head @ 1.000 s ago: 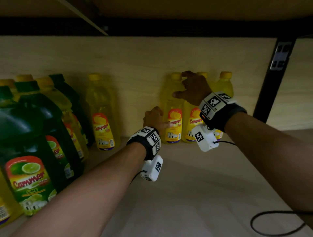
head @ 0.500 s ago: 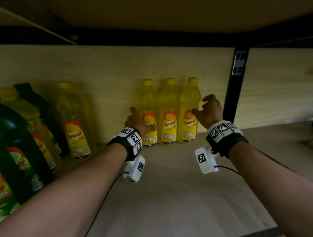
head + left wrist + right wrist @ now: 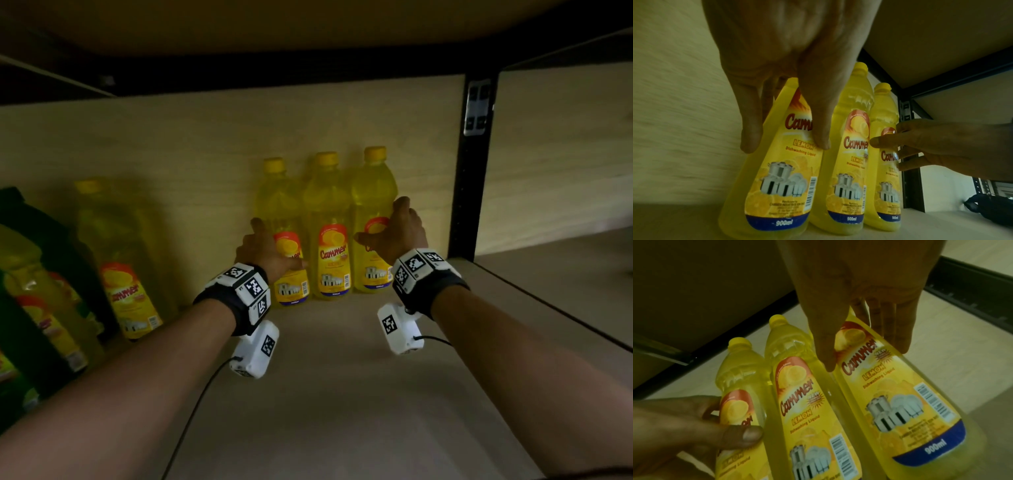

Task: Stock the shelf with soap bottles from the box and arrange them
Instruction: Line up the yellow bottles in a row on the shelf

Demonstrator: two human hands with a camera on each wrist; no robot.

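Observation:
Three yellow Cammer lemon soap bottles stand in a row against the shelf's back wall. My left hand point(image 3: 274, 246) grips the left bottle point(image 3: 279, 202), thumb on its label and fingers round its left side point(image 3: 750, 129). Untouched between the two hands is the middle bottle point(image 3: 329, 219). My right hand point(image 3: 380, 222) grips the right bottle point(image 3: 373, 185) at label height, with the thumb point(image 3: 824, 345) on the left and the fingers point(image 3: 894, 329) on the right. All three stand upright and close together.
A lone yellow bottle point(image 3: 120, 257) stands further left, with green and yellow bottles point(image 3: 34, 274) crowded at the left edge. A black upright post point(image 3: 469, 171) rises just right of the row. The wooden shelf board point(image 3: 342, 394) stretches toward me, and another board is close overhead.
My right hand came down from the bottle tops, hovered beside the right bottle, and now holds it. The left hand stayed on the left bottle. The view shifted right.

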